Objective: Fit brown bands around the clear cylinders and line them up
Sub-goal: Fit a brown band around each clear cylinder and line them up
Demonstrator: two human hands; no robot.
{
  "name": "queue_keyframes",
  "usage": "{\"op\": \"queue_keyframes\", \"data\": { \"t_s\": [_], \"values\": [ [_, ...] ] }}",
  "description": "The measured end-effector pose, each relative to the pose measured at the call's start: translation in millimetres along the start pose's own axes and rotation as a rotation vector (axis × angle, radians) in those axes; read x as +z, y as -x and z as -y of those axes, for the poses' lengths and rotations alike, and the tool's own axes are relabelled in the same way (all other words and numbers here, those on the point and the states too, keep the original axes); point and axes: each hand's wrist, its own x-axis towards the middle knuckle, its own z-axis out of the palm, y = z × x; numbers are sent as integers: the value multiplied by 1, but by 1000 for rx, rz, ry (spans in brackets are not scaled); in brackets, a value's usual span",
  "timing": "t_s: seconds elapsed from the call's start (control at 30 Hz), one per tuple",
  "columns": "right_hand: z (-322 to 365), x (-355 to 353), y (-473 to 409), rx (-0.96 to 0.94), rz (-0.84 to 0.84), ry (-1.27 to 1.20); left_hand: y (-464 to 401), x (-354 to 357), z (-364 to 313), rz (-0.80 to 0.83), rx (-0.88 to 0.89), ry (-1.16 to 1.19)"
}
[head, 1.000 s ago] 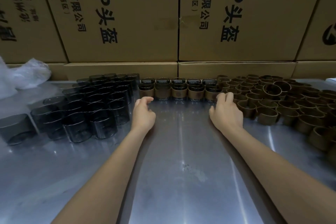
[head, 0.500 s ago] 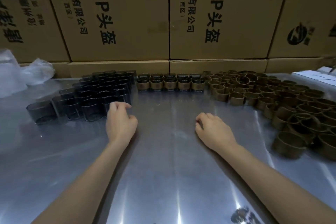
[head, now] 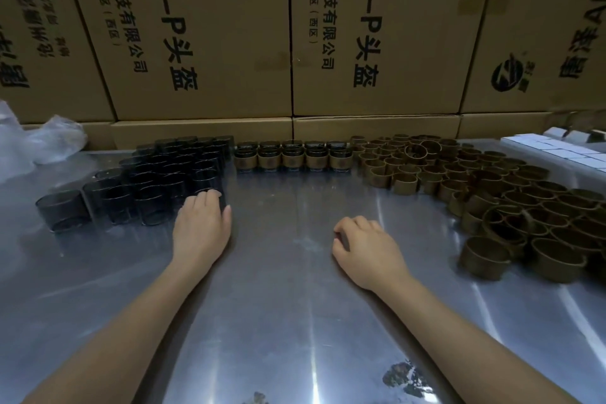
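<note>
Fingers of left hand point(head: 201, 226) curl over nearest clear cylinder point(head: 210, 195); right hand point(head: 367, 248) loosely curled.

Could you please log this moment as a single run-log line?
left hand: grips nearest clear cylinder | right hand: loosely curled on table, holds nothing | banded row: five at back | loose brown bands: untouched

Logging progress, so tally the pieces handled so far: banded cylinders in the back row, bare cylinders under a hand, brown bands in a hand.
Banded cylinders in the back row: 5
Bare cylinder under the left hand: 1
Brown bands in the right hand: 0
Total: 6
</note>
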Motion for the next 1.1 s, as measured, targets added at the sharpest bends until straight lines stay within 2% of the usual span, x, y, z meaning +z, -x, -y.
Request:
{"op": "queue_keyframes", "data": {
  "t_s": [0.13,0.27,0.33,0.43,0.57,0.63,0.73,0.87,1.0,1.07,1.1],
  "values": [
    [-1,2,-2,1,5,12,14,-4,-20,24,112,117],
    [-3,4,-5,22,58,50,32,-4,-62,-15,134,330],
    [-3,4,-6,33,90,63,41,-3,-90,31,34,597],
    [-3,3,-6,40,62,-8,49,-4,-120,212,-194,1126],
    [-6,-1,-5,18,-18,-465,49,-4,-118,333,-301,1355],
    [-7,-2,-5,-1,-94,-633,48,-2,-115,311,-290,1315],
    [-6,-2,-7,-24,-159,-624,45,4,-115,286,-167,1081],
    [-5,3,-12,-2,-81,-469,44,7,-114,340,-132,1002],
    [-7,3,-15,38,-16,-645,45,10,-113,317,-154,968],
    [-15,2,-22,112,-131,-731,43,11,-107,270,-149,898],
    [-23,1,-28,162,-203,-682,41,11,-102,246,-151,867]
  ]
}}
